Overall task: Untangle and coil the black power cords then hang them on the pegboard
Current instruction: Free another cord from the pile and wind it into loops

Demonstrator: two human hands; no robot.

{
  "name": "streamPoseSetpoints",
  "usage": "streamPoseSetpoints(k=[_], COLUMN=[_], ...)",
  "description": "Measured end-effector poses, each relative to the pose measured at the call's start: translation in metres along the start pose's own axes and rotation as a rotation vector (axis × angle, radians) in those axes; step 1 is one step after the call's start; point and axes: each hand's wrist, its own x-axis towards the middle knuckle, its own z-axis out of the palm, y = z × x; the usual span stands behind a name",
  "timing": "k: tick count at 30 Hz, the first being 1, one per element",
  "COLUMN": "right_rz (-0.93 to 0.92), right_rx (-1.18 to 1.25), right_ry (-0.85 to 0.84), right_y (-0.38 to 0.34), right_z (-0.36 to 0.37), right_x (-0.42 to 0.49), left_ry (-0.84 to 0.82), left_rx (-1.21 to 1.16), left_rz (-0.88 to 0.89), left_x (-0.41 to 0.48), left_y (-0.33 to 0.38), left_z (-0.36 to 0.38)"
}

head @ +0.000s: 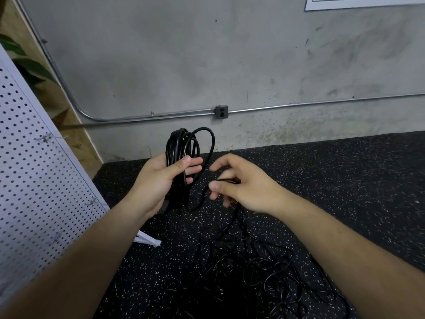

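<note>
The left hand (pixel 161 178) was closed around a coil of black cord (pixel 184 148), thumb across the loops and fingertips loose. Just right of it, the right hand (pixel 241 183), blurred, pinched the cord's free run (pixel 200 196), which dropped to a tangled pile of cords (pixel 264 270) on the near floor (pixel 345 171). The white pegboard (pixel 34 169) leaned at the left. The likely risks: the outermost loop, standing wide of the bundle, could slip off the half-open fingers, and a pull on the free run could tighten a knot in the pile.
</note>
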Motion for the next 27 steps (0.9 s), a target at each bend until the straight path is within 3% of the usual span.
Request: streamPoseSetpoints(k=[3, 6, 9, 16, 22, 27], right_rz=[0.093, 0.163, 0.119, 0.019, 0.068, 0.056], right_rx=[0.294, 0.629, 0.724, 0.527, 0.370, 0.046], right_ry=[0.067, -0.054, -0.054, 0.062, 0.183, 0.216], right_y=[-0.010, -0.013, -0.011, -0.009, -0.011, -0.012], right_z=[0.003, 0.001, 0.003, 0.001, 0.002, 0.002], right_x=[0.002, 0.001, 0.002, 0.000, 0.001, -0.001], left_ry=[-0.016, -0.012, -0.019, -0.047, -0.069, 0.013], left_rx=[-0.005, 0.045, 0.039, 0.019, 0.003, -0.003], left_rz=[-0.009, 0.016, 0.019, 0.027, 0.004, 0.007], left_x=[0.000, 0.000, -0.001, -0.002, -0.003, -0.002], left_y=[-0.003, -0.006, -0.006, -0.005, -0.007, -0.006], left_z=[0.005, 0.008, 0.011, 0.013, 0.015, 0.017])
